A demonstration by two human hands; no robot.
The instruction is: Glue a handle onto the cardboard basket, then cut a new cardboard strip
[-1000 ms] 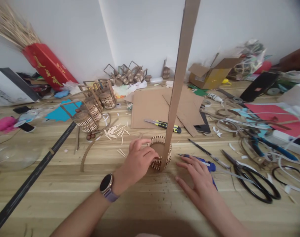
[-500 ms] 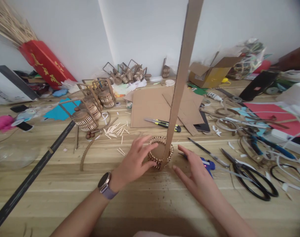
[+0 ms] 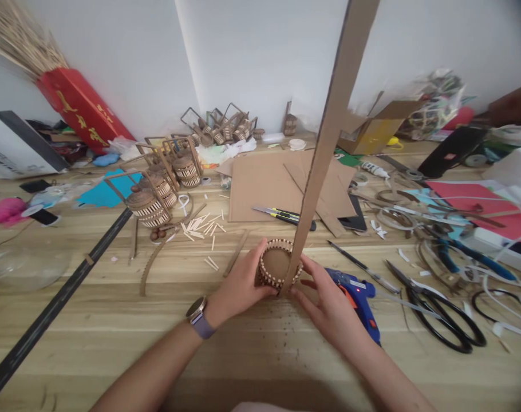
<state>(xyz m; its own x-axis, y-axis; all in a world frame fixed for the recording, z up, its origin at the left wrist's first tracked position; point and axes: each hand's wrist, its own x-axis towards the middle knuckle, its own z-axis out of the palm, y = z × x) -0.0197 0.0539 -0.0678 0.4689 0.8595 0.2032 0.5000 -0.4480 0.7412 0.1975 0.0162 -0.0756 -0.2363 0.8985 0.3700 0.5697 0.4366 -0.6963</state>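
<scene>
A small round basket (image 3: 277, 264) with a cardboard bottom and a rim of pale and brown slats stands on the table between my hands. A long cardboard strip (image 3: 324, 143) rises from its near right side and leans to the right. My left hand (image 3: 246, 273) curves round the basket's left side, with the thumb at the front. On the right side, my right hand (image 3: 323, 292) has its fingers against the basket and its thumb by the strip's lower end. A blue glue gun (image 3: 363, 306) lies beside my right hand, partly covered by it.
Black-handled scissors (image 3: 441, 315) and a pen-like tool (image 3: 363, 266) lie to the right. A utility knife (image 3: 281, 215) rests by cardboard sheets (image 3: 260, 183). Short pale sticks (image 3: 200, 225), finished lidded baskets (image 3: 149, 207) and a long black strip (image 3: 63, 292) are leftward.
Both hands have moved in from beside the basket and closed on its sides. The strip's upper end leans further right. More of the glue gun shows.
</scene>
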